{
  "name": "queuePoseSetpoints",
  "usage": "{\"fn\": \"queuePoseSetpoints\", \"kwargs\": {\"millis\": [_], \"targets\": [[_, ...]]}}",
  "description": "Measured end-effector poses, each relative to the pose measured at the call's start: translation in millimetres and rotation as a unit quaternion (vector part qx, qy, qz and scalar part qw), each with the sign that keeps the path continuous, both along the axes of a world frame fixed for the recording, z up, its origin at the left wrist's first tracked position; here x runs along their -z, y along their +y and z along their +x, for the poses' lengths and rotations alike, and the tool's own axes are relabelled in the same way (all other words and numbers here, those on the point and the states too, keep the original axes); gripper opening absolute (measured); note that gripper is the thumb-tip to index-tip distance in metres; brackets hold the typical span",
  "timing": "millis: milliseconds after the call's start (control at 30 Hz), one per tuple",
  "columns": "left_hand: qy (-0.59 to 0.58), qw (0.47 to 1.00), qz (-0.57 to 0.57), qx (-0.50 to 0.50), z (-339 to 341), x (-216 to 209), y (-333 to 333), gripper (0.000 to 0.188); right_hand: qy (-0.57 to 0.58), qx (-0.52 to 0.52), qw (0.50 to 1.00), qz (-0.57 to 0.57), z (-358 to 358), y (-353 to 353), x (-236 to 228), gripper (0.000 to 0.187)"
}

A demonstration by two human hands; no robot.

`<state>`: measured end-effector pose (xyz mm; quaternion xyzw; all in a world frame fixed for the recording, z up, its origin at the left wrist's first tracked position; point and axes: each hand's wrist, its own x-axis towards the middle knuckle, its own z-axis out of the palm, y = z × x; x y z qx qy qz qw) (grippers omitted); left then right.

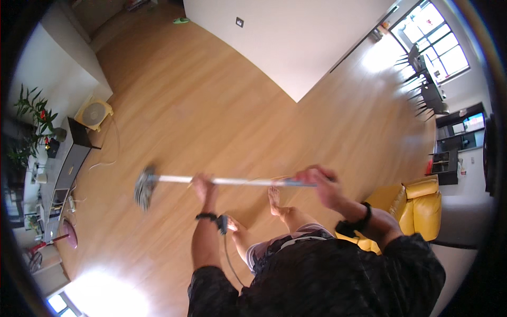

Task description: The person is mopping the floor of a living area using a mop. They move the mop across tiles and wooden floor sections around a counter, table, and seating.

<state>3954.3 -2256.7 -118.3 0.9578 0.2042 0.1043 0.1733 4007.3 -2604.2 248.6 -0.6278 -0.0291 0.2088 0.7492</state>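
A mop point(232, 182) with a white pole lies across my front, roughly level from left to right. Its grey, stringy head point(144, 188) is at the left end, over the wooden floor; whether it touches the boards I cannot tell. My left hand point(203, 187) is closed around the pole not far from the mop head. Near the blue-grey end of the handle, my right hand point(320, 183) grips it, slightly smeared by motion. Each wrist wears a black strap, and a cable hangs from the left one. My bare feet show below the pole.
A yellow armchair point(417, 208) stands close on my right. To the left are a low grey cabinet point(71, 164), a box fan point(94, 113) with a cable trailing on the floor, and a pink round-based stand point(69, 233). A white wall corner point(297, 95) juts out ahead.
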Motion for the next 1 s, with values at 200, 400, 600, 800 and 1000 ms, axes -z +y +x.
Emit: {"fn": "queuePoseSetpoints", "kwargs": {"millis": [200,400,600,800,1000], "targets": [[-0.089,0.973,-0.142,0.157,124,-39,-225,0.041,-0.075,0.199,0.971,-0.109,-21,-145,-79,0.02],[-0.115,0.917,-0.221,0.312,183,-120,-393,0.025,-0.217,0.323,0.908,-0.157,-57,-236,-118,0.022],[0.08,0.896,-0.209,0.385,194,-206,-395,0.012,-0.308,0.305,0.861,-0.266,-72,-234,-125,0.027],[0.058,0.896,-0.211,0.387,216,-205,-319,0.019,-0.346,0.247,0.888,-0.175,-25,-217,-127,0.029],[-0.016,0.958,-0.181,0.223,237,-186,-161,0.021,-0.336,0.215,0.89,-0.22,79,-119,-112,0.029]]}}
